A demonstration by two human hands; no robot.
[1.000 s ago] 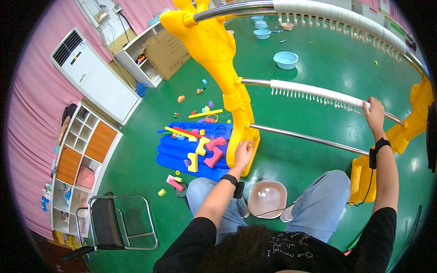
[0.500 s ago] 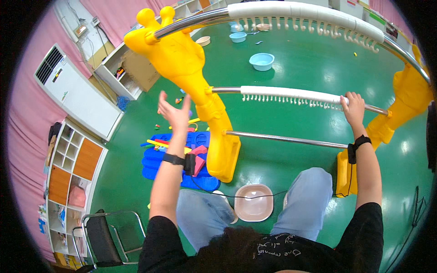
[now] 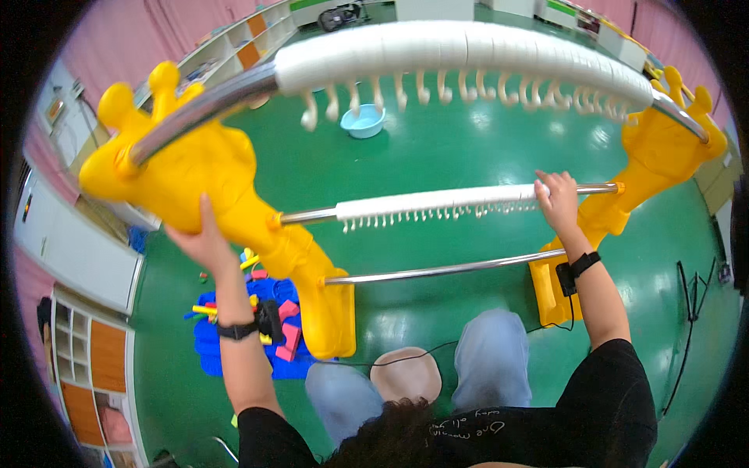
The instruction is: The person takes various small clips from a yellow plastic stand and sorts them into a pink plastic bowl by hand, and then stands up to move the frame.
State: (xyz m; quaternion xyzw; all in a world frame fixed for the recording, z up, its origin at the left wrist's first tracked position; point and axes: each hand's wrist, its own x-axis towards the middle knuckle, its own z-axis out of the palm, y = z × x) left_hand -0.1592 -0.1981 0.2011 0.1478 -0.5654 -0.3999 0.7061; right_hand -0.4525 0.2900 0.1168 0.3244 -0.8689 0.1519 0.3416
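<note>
In front of me stands a rack with two yellow giraffe-shaped side posts joined by metal bars. My left hand [image 3: 204, 243] is closed on the edge of the left giraffe-shaped post [image 3: 207, 168], thumb on its near face and fingertips partly hidden behind it. My right hand [image 3: 559, 201] grips the middle bar [image 3: 597, 189] at the right end of its row of white hooks [image 3: 437, 202]. More white hooks [image 3: 468, 51] hang from the top bar [image 3: 211, 105], packed side by side. The lower metal bar [image 3: 445, 273] carries no hooks.
Blue plastic pieces [image 3: 209, 343] and pink blocks [image 3: 289, 343] lie by the left post's foot. A beige basin [image 3: 406, 376] sits between my legs. Farther off is a light blue basin [image 3: 363, 122]. Shelves [image 3: 86, 343] line the left; a black stand [image 3: 690, 312] is at right.
My left hand has gone from open in the air to a hold on the left giraffe-shaped post. The rack looks nearer and farther left as the view shifts. My right hand stays on the middle bar.
</note>
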